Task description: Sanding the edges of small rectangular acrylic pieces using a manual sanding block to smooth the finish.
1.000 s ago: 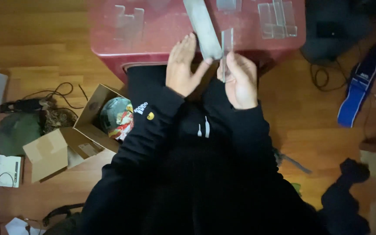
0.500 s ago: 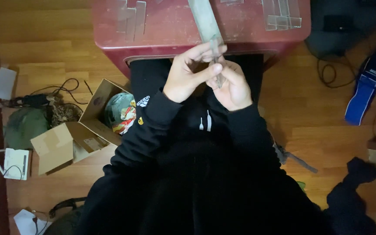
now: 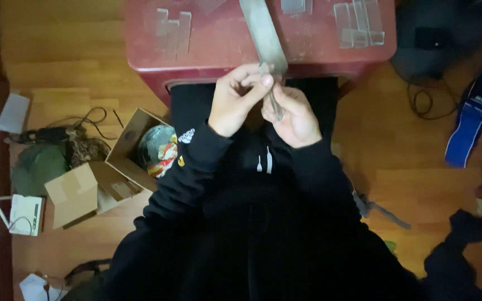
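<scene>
Over red table [image 3: 213, 39], clear strip [image 3: 274, 103] stands near-vertical.

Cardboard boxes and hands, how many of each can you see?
Cardboard boxes: 2, an open box with a colourful bundle inside and a closed box beside it, both on the floor.
Hands: 2, left hand and right hand.
Total: 4

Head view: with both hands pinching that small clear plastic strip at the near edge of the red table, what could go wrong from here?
1. The small clear plastic strip is gripped only by fingertips of the left hand and right hand, over the lap; it may slip and drop.
2. The long grey flat bar reaches the red table edge by the hands; a nudge might shift it.
3. The open cardboard box and cables clutter the floor, so a dropped piece could be hard to find.
</scene>
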